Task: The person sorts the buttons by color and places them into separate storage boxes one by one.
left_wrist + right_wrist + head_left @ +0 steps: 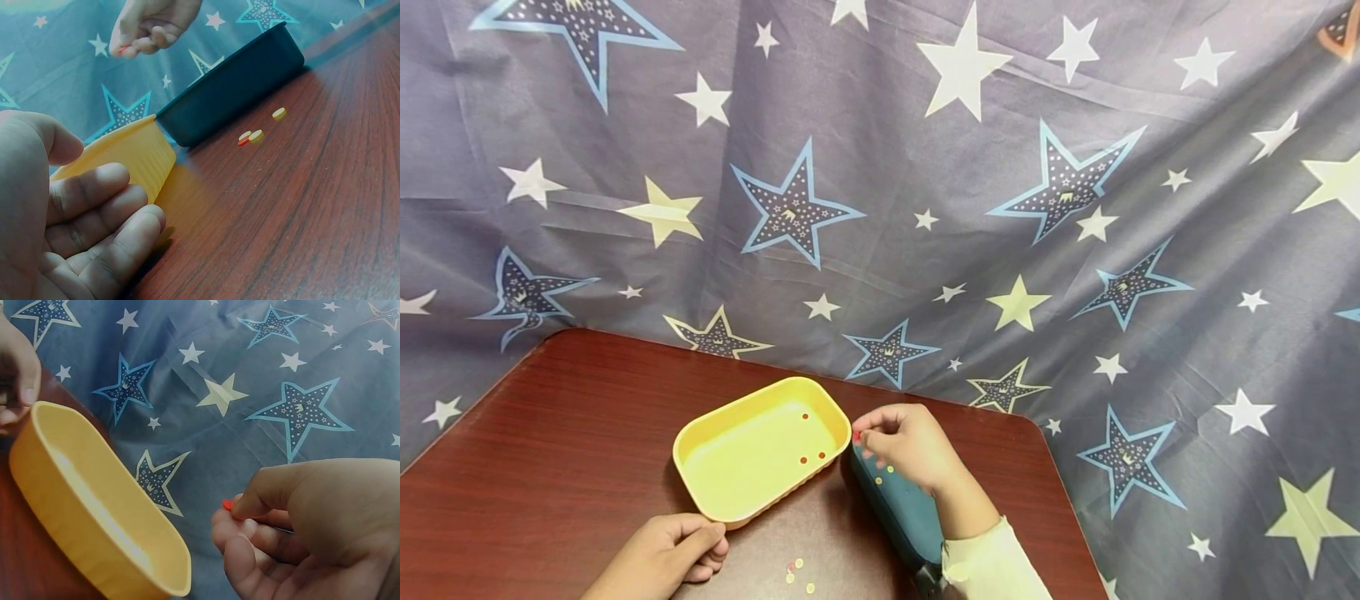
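Observation:
My left hand (672,550) grips the near corner of a yellow tray (741,462), its thumb at the rim. A few small red discs (803,460) lie inside that tray. To the right, my right hand (917,450) pinches a small red disc (228,504) between thumb and forefinger. This hand is raised above the far end of a dark teal tray (910,521), beside the yellow tray's right end. Small yellow discs (878,481) lie in the teal tray, which my right hand and forearm partly cover.
Several loose yellow discs (279,113) and one red disc (243,141) lie on the brown wooden table (587,433), in front of the trays. A star-patterned cloth (880,250) hangs behind the table and along its right side.

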`<action>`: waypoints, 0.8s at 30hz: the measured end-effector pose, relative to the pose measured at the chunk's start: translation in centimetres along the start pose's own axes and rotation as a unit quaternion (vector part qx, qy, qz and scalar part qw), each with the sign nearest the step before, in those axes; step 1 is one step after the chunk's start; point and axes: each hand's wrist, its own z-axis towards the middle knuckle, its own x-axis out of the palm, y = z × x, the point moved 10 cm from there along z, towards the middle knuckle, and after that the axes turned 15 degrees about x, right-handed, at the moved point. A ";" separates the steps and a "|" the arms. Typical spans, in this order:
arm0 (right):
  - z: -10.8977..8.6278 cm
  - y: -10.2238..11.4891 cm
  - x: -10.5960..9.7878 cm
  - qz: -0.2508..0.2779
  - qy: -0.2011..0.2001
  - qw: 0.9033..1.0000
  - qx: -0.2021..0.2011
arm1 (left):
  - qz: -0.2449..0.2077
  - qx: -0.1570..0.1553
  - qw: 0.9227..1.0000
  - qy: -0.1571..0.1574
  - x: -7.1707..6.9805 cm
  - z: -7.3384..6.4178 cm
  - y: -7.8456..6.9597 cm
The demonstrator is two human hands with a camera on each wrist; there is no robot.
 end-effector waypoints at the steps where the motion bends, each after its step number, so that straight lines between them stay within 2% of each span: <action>1: 0.3 0.3 0.0 -0.001 -0.002 1.000 -0.001 | 0.000 0.000 1.000 0.000 0.0 0.0 0.0; 12: 3.8 1.1 1.0 0.032 0.027 0.998 0.037 | 0.008 -0.005 1.000 -0.002 -0.1 -0.1 0.1; 18: 5.6 0.2 2.1 0.035 0.044 0.996 0.064 | 0.008 -0.005 1.000 -0.003 -0.2 -0.1 0.1; 24: 7.0 -1.0 2.9 0.035 0.038 0.995 0.089 | 0.008 -0.009 1.000 -0.001 -0.2 0.0 0.2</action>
